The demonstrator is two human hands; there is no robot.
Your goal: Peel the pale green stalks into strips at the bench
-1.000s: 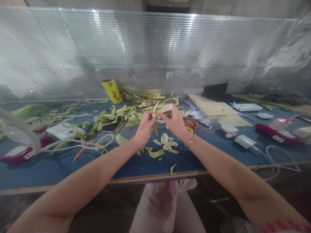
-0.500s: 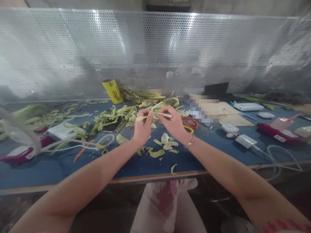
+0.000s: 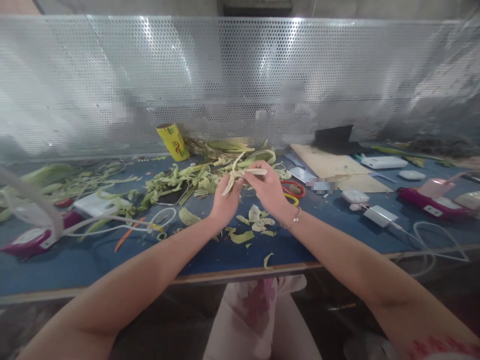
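Over the middle of the table, my left hand (image 3: 226, 204) and my right hand (image 3: 268, 192) are close together, fingers pinched on pale leaf strips (image 3: 235, 174). The strips cross between the fingertips. One end points up and away, one hangs over my left fingers and another lies along my right fingers. Behind my left hand is a heap of green folded leaf pieces (image 3: 168, 182). Cut leaf scraps (image 3: 242, 237) and pale curled pieces (image 3: 257, 217) lie below my hands. Red-and-yellow-handled scissors (image 3: 294, 190) rest beside my right hand, partly hidden.
A yellow tube (image 3: 173, 142) leans near the perforated metal screen (image 3: 240, 65). Cardboard (image 3: 330, 162) and a white charger (image 3: 380, 217) with its cable lie right. Purple-based devices (image 3: 435, 205) stand at both sides. An orange strip (image 3: 129, 234) lies at left, inside the table's front edge (image 3: 247, 274).
The strips have been turned between my fingers, and one end now sticks upward. My left hand has shifted slightly right and its fingers have rotated. The right hand stays nearly in place.
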